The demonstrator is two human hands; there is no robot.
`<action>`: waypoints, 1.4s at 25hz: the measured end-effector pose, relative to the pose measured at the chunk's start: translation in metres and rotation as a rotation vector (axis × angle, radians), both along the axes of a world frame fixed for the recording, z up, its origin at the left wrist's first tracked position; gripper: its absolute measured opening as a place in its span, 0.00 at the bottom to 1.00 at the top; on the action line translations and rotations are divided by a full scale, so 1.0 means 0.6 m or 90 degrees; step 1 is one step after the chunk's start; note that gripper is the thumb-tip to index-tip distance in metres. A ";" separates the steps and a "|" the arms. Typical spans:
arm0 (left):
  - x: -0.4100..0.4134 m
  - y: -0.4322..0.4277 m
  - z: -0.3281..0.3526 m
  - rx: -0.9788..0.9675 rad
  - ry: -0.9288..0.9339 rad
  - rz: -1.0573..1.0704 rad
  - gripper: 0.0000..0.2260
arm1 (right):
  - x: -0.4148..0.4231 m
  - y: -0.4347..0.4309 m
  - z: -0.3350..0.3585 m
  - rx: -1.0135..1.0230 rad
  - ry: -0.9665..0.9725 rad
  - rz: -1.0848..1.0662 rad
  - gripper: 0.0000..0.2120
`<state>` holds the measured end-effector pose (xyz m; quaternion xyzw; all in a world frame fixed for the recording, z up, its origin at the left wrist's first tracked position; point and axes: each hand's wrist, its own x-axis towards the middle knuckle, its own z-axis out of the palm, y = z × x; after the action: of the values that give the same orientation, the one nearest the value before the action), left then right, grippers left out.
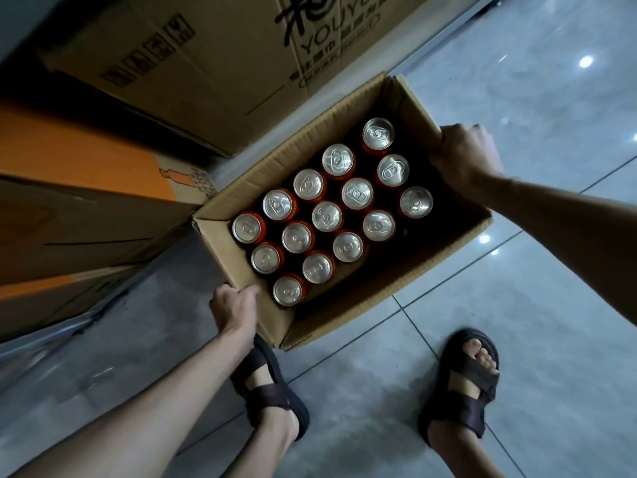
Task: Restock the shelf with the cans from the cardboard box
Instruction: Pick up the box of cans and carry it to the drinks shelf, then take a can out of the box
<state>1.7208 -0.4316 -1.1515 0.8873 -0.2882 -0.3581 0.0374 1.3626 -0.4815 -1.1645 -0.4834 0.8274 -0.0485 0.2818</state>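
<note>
Hands on the open cardboard box (pixel 348 315), one at each end. Left hand (pixel 234 310) clamps the near-left short wall, thumb hooked over the cut edge, fingers down the outside. Right hand (pixel 465 157) closes over the far-right short wall, fingers curled over the rim, knuckles up. Both forearms bare, reaching down from the bottom and right of the view.

Box sits tilted in the view, long axis running from lower left to upper right; cannot tell whether it rests on the floor or is lifted clear. Top is open, corrugated edges showing.

Inside: cans (pixel 326 216), upright, silver tops with ring pulls, red-orange sides just showing below the rims. Fifteen counted, in three diagonal rows of five packed against the wall away from the person. The strip of the box nearest the person is bare and dark.

Floor (pixel 517 305) is pale grey glossy tile, dark grout lines, ceiling lights mirrored in it. Two feet in dark strap sandals (pixel 462 384) below the box, left one partly under its near corner.

Beyond the box: a large brown carton (pixel 206 70) printed "YOUYU" with handling symbols, and to the left an orange-and-brown carton (pixel 86 188), both close to the box.
</note>
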 end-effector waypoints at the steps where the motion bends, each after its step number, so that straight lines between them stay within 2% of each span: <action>1: 0.000 -0.003 -0.001 0.000 -0.003 -0.006 0.13 | 0.002 -0.002 -0.003 -0.009 0.008 -0.005 0.09; 5: 0.001 -0.012 0.010 0.065 0.039 -0.010 0.13 | 0.017 -0.001 -0.010 -0.016 0.041 -0.062 0.12; 7: 0.013 -0.016 0.005 0.100 0.079 0.012 0.19 | 0.032 0.006 0.004 -0.025 0.049 -0.068 0.20; 9: 0.040 -0.010 -0.022 0.118 0.105 0.010 0.22 | 0.049 0.029 0.028 -0.076 0.066 0.032 0.31; 10: 0.048 -0.004 -0.029 0.115 0.112 0.002 0.21 | 0.058 0.045 0.042 -0.107 0.077 0.102 0.32; 12: 0.044 0.000 -0.012 0.121 0.102 -0.043 0.18 | 0.072 0.076 0.058 -0.125 0.109 0.234 0.23; 14: 0.024 -0.003 0.014 0.148 0.092 -0.101 0.14 | 0.082 0.097 0.051 -0.044 0.159 0.301 0.16; 15: 0.012 -0.008 0.030 0.155 0.077 -0.123 0.12 | 0.087 0.099 0.040 0.019 0.178 0.304 0.17; 17: -0.002 -0.013 0.039 0.166 0.026 -0.162 0.10 | 0.097 0.094 0.008 0.129 0.203 0.281 0.21; 19: -0.006 -0.009 0.025 0.174 -0.010 -0.203 0.13 | 0.102 0.084 -0.020 0.178 0.229 0.232 0.21; 22: -0.003 0.000 0.019 0.185 -0.051 -0.256 0.15 | 0.099 0.074 -0.052 0.138 0.170 0.133 0.18; 25: -0.009 -0.004 0.015 0.197 -0.073 -0.277 0.19 | 0.094 0.071 -0.058 0.110 0.114 0.083 0.18; 27: 0.007 -0.005 0.006 0.219 -0.048 -0.293 0.21 | 0.099 0.069 -0.046 0.107 0.103 0.066 0.18; 30: 0.019 -0.006 0.042 0.212 0.025 -0.260 0.21 | 0.108 0.086 0.019 0.068 0.089 0.029 0.15; 32: 0.008 -0.007 0.100 0.169 0.003 -0.295 0.21 | 0.101 0.106 0.090 0.003 0.053 0.040 0.16; 35: -0.045 -0.015 0.238 0.054 0.044 -0.427 0.28 | 0.086 0.112 0.259 -0.045 -0.070 -0.012 0.26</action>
<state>1.6937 -0.4403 -1.0089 0.7313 -0.5474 -0.3919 -0.1093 1.4141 -0.4140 -1.0090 -0.4821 0.8129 -0.1069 0.3088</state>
